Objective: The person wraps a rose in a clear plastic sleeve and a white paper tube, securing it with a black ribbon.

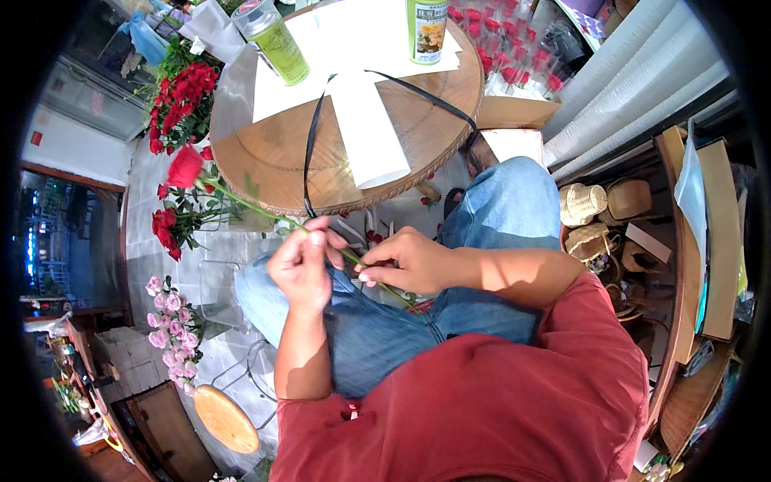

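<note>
A single red rose (pixel 185 167) on a long green stem slants across my lap, its bloom at the upper left. My left hand (pixel 303 258) pinches the stem partway along. Lower down the same stem, my right hand (pixel 405 259) has thumb and fingers closed around it. Beyond my hands is a round wooden table (pixel 271 156). On it lies a rolled white paper sheet (pixel 368 132), its near end at the table's front edge. A black ribbon (pixel 311 144) loops over the tabletop and hangs down close to my left hand.
Two green spray cans (pixel 280 51) stand on white sheets at the table's far side. Red roses (pixel 181 99) and lilac roses (pixel 174 328) fill the left. Wrapped red roses (pixel 506 45) sit in a box at upper right. A wooden stool (pixel 226 419) is lower left; baskets (pixel 583 202) line the right shelf.
</note>
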Motion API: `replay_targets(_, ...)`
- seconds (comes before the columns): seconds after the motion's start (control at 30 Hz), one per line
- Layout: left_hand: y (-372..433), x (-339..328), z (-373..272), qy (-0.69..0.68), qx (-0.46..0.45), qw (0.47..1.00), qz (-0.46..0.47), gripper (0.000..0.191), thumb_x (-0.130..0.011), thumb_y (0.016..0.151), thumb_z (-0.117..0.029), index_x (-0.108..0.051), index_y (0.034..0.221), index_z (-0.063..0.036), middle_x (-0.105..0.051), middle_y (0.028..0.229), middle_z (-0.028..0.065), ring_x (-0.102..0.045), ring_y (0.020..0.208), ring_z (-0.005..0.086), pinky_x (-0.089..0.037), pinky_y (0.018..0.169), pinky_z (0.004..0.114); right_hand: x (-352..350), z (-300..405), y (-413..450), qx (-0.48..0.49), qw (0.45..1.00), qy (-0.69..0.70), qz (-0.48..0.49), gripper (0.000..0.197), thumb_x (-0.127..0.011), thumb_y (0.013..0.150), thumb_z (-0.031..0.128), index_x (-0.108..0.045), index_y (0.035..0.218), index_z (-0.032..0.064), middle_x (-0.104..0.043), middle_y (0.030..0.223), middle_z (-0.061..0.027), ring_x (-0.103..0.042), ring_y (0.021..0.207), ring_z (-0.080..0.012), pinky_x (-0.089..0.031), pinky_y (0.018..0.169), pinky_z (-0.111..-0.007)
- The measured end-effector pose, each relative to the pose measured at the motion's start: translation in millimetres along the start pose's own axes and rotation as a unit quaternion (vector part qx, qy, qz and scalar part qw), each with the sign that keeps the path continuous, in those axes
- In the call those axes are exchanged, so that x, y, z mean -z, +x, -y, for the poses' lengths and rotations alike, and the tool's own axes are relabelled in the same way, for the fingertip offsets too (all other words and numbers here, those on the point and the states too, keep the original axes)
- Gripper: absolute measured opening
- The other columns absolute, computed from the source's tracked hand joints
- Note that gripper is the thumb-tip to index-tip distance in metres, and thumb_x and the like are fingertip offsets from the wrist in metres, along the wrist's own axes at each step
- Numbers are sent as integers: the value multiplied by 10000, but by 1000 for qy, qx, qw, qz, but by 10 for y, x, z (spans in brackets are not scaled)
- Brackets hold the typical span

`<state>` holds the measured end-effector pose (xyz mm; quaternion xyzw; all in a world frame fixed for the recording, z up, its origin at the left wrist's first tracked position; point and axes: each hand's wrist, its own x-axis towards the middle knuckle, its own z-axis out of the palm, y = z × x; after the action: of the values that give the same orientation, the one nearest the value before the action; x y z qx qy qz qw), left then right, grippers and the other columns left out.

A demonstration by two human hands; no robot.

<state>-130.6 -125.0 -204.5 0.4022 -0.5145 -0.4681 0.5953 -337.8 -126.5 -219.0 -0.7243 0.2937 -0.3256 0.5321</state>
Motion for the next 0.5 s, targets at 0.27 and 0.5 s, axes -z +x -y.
replay_targets(0.27,287,367,-28,-93,-23,984,-148,290,-595,1066,-214,-668,1188,38,-671,846,82,-538,584,92,-423,482,212,-7,-13,4,-108,989,47,86,225,-620,1014,98,-724,1149,-49,-773,909,-97,-722,846,-128,-568,782,-286)
replay_targets(0.5,338,496,-8,-115,-33,974,-193,297,-615,1060,-210,-664,1197,49,-679,827,76,-534,569,85,-423,476,212,12,-16,-1,-113,988,53,89,205,-615,1002,138,-745,1027,-19,-767,858,-82,-694,743,-148,-526,692,-310)
